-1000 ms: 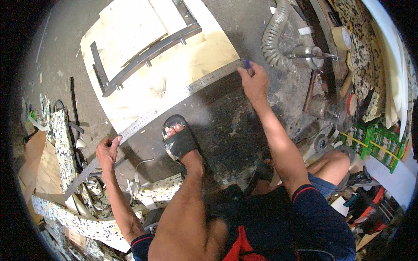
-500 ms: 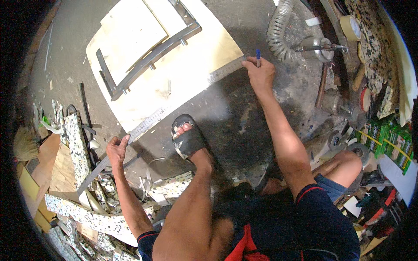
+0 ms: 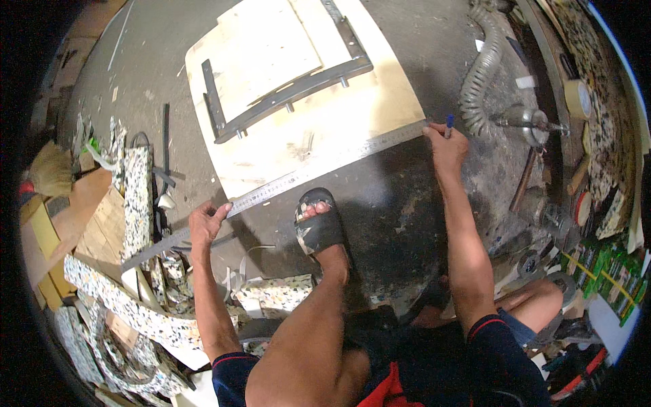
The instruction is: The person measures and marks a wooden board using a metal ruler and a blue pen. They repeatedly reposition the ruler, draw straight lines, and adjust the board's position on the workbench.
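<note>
A long steel ruler [image 3: 296, 178] lies along the near edge of a pale plywood panel [image 3: 390, 102]. My left hand [image 3: 207, 225] pinches the ruler beside the panel's near left corner, and the ruler's end sticks out past it to the left. At the right corner, my right hand [image 3: 450, 148] presses thumb and finger on the ruler's other end. A marker pen with a blue cap [image 3: 449, 121] stands up from that same hand. On the panel rest a black metal frame [image 3: 298, 95] with short pegs and a smaller wooden board [image 3: 264, 51].
My sandalled foot [image 3: 317, 218] stands close to the ruler. Speckled foam offcuts [image 3: 139, 197], wood scraps [image 3: 102, 227] and a straw broom [image 3: 53, 168] crowd the left. At right are a coiled air hose [image 3: 480, 81], a spray gun [image 3: 529, 124], a hammer [image 3: 524, 180] and a tape roll [image 3: 577, 100].
The view has shifted, so the panel and both hands sit further right and lower in the picture. Both hands keep their hold on the ruler.
</note>
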The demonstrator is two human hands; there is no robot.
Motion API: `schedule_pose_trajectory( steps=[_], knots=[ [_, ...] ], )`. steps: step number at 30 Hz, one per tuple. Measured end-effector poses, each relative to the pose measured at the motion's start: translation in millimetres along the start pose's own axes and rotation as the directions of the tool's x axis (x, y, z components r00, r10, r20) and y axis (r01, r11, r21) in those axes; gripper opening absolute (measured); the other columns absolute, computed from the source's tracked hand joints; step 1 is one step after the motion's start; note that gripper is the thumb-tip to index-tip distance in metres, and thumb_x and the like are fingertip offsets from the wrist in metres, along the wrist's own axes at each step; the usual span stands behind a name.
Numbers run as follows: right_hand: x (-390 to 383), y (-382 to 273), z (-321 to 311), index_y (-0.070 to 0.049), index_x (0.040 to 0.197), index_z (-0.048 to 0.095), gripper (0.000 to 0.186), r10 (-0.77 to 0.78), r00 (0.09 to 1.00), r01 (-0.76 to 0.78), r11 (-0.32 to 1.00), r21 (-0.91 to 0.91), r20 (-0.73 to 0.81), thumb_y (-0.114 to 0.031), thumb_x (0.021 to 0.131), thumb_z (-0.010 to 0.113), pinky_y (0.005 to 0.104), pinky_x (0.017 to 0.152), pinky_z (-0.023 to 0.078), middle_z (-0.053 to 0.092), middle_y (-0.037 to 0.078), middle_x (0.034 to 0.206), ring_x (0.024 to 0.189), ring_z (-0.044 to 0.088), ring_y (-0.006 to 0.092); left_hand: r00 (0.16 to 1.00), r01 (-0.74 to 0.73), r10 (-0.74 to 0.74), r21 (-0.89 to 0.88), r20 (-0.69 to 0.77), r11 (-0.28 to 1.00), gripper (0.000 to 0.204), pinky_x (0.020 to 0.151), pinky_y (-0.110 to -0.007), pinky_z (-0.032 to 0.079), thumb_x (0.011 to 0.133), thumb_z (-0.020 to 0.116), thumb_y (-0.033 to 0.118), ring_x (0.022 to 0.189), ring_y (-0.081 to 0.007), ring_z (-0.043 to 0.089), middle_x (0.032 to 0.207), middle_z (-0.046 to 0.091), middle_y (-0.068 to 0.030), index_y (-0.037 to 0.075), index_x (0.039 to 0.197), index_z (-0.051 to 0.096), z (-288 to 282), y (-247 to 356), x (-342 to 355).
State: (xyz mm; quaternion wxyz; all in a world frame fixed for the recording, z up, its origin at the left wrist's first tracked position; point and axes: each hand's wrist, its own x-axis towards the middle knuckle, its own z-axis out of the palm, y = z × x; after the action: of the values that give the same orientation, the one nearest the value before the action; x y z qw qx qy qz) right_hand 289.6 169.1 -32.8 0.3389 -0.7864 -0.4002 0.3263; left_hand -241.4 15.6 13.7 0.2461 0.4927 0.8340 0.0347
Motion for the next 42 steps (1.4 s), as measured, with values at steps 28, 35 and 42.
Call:
schedule_pose_trajectory(
  steps=[28, 35, 42],
  knots=[
    [66.2, -125.8, 80.3, -0.008, 0.109, 0.063, 0.021, -0.558, 0.548, 0.837, 0.367, -0.407, 0.624, -0.022, 0.094, 0.063, 0.0532, 0.075, 0.051, 0.069, 0.021, 0.092, 0.091, 0.066, 0.0446, 0.800, -0.370, 0.501, 0.385, -0.330, 0.845, 0.019, 0.081, -0.046, 0.047, 0.089, 0.070, 0.017, 0.096, -0.0311, 0.063, 0.099, 0.070, -0.0100, 0.009, 0.106, 0.071, 19.8, 95.8, 90.8],
    [19.7, -70.3, 22.0, -0.010, 0.111, 0.060, 0.019, -0.607, 0.452, 0.892, 0.317, -0.323, 0.654, -0.013, 0.092, 0.060, 0.0508, 0.074, 0.051, 0.066, 0.018, 0.101, 0.093, 0.065, 0.0424, 0.820, -0.426, 0.500, 0.287, -0.279, 0.858, 0.016, 0.077, -0.042, 0.041, 0.085, 0.075, 0.018, 0.093, -0.0263, 0.060, 0.091, 0.065, -0.0046, 0.012, 0.100, 0.072, 37.7, 77.4, 0.4],
    [-17.5, -36.6, -16.4, -0.012, 0.120, 0.060, 0.033, -0.585, 0.489, 0.872, 0.331, -0.360, 0.647, -0.002, 0.089, 0.058, 0.0455, 0.082, 0.052, 0.066, 0.016, 0.110, 0.102, 0.064, 0.0406, 0.763, -0.475, 0.495, 0.159, -0.416, 0.865, 0.014, 0.074, -0.041, 0.039, 0.082, 0.077, 0.014, 0.086, -0.0250, 0.057, 0.084, 0.057, -0.0035, 0.013, 0.093, 0.069, 63.1, 70.5, -38.9]
  ],
)
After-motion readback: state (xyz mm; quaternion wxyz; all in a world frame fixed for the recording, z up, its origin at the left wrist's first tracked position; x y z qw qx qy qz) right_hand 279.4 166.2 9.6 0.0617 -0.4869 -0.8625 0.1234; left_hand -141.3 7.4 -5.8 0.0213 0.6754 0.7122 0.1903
